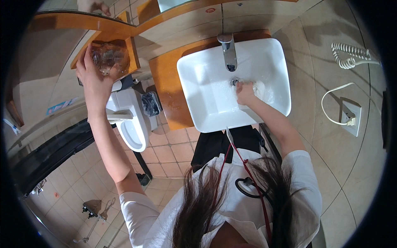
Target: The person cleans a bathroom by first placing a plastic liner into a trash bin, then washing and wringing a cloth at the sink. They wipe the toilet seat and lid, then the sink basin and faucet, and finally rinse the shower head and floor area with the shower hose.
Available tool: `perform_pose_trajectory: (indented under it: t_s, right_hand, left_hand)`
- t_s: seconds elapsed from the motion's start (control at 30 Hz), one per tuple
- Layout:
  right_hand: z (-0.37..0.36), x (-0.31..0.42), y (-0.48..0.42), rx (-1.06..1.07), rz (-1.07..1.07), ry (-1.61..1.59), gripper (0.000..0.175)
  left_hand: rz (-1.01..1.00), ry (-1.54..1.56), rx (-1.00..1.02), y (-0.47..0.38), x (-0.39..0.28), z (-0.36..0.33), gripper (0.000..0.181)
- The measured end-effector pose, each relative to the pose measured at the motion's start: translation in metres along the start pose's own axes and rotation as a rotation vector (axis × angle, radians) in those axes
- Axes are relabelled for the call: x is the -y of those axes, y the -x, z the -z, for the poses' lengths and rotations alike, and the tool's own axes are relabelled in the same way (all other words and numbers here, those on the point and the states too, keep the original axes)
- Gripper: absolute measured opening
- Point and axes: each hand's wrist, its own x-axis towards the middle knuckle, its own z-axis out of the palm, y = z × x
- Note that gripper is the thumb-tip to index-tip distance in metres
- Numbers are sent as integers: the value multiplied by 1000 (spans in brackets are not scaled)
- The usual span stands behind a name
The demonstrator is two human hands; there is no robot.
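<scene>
At the upper left my left hand [94, 77] reaches to a wooden wall shelf [134, 54]. Its fingers and thumb are spread about clear glass or plastic vessels [108, 57] there; whether it grips one is not plain. My right hand [245, 92] is down in the white rectangular washbasin [214, 105], its fingers curled beside the drain [234, 81]. A whitish, wet-looking cloth [260, 90] shows at that hand and seems to be in it, partly hidden. Above the hand stands a chrome tap [229, 52].
Left of the basin runs a wooden counter [167, 93]. Below it are a bin with a dark liner [151, 104] and a white toilet [133, 133]. On the right wall hang a coiled cord [349, 55] and a plugged-in socket [353, 116]. A red lanyard [246, 162] dangles near the basin.
</scene>
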Motion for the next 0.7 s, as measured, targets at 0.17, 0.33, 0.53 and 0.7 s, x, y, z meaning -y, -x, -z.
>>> perform_pose_trajectory:
  t_s: [0.17, 0.33, 0.53, 0.7]
  right_hand:
    - [-5, -11, -20, -17, 35, 70, 38]
    - [40, -38, -21, 68, -121, -683, 29]
    - [29, 9, -20, -624, -176, -1383, 54]
    - [37, -7, -53, -553, -384, -1709, 62]
  left_hand:
    - [-323, 198, -148, 31, -67, -27, 49]
    - [376, 769, 754, 118, -115, -158, 34]
    - [1273, 2056, 1002, 141, -178, -282, 56]
    - [1133, 1828, 509, 136, -189, -333, 33]
